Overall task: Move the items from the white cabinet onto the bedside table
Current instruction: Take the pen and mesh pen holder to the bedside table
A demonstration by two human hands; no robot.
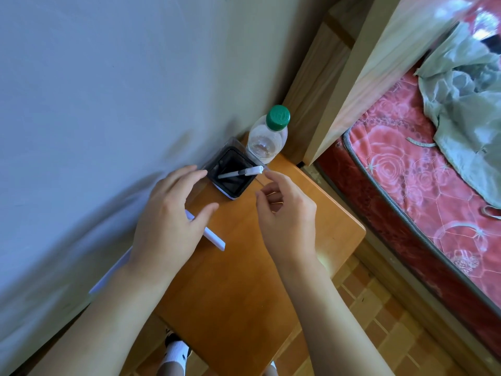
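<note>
The bedside table (244, 267) has bare wood toward six o'clock. At its twelve o'clock corner, by the wall, stand a bottle (267, 142) and a black pen holder (230, 172). The left hand (168, 221), fingers spread, empty, brushes the holder's nine o'clock side. The right hand (287, 215), loosely curled, empty, hovers at four o'clock, just beside the pen (241, 172), whose long axis runs nine to three.

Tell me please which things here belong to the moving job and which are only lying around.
Belonging to the job:
bedside table
black pen holder with a pen, on the table
clear bottle with green cap, behind the holder
flat white item under the left hand

Only lying around:
bed mattress
green cloth on it
</note>
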